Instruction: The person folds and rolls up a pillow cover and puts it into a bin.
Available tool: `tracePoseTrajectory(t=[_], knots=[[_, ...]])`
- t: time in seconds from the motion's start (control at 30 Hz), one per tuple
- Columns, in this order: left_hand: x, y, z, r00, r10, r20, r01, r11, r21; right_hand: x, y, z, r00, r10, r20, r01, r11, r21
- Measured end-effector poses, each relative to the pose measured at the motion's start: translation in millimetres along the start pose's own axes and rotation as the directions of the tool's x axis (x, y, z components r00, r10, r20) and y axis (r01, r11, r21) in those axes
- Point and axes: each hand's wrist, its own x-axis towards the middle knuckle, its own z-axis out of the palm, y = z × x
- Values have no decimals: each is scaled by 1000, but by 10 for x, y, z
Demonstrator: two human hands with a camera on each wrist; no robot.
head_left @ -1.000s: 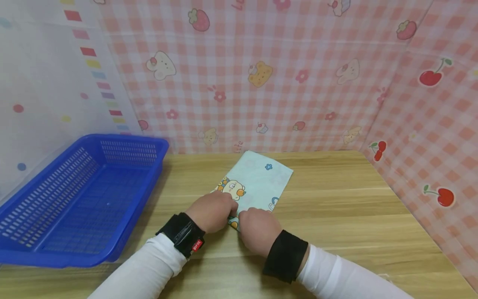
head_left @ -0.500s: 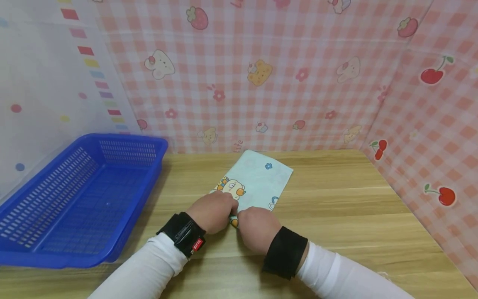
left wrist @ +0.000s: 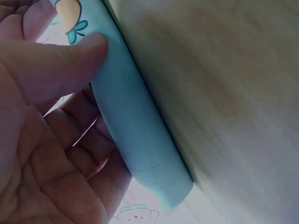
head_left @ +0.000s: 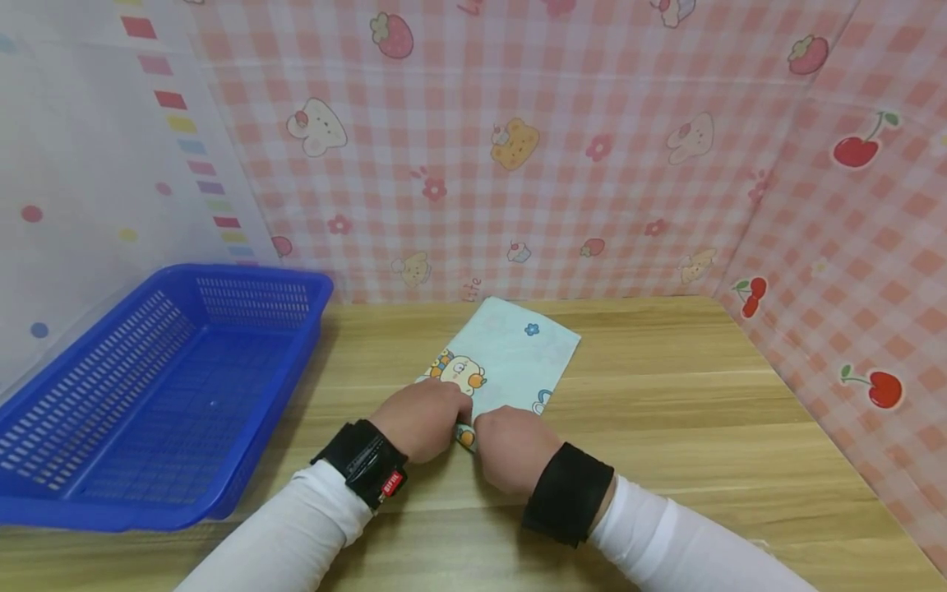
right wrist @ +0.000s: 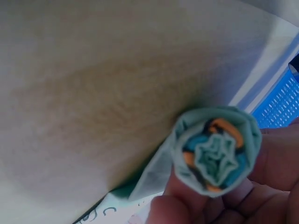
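Note:
A pale mint cloth with cartoon prints lies slanted on the table, its far part flat and its near edge rolled up. My left hand holds the left part of this roll. In the left wrist view the thumb presses on the rolled cloth, with curled fingers behind it. My right hand grips the right part, close beside the left. The right wrist view shows the spiral end of the roll, with fingers around its side. Part of the roll is hidden under both hands in the head view.
A blue slotted plastic basket stands at the left of the wooden table. Pink checked fabric rises along the back and right edges. White dotted fabric hangs behind the basket.
The right hand and wrist have shifted very slightly upward, and the bit of roll between the hands has turned a little. The left hand and the flat cloth look the same.

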Motion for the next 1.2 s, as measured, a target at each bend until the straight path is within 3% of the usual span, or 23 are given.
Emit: tracePoseTrajectory(t=[0.37,0.77,1.2], knots=[[22,-3,6,999,-32,29,33,999,-14,111,136,5,995,28,91,-39,992,118],[40,-12,4,998,-31,55,31,999,-9,155,218,-42,977,62,202,-119,952,283],[67,-26,6,997,-31,71,32,999,-22,156,243,-56,968,86,236,-163,931,328]])
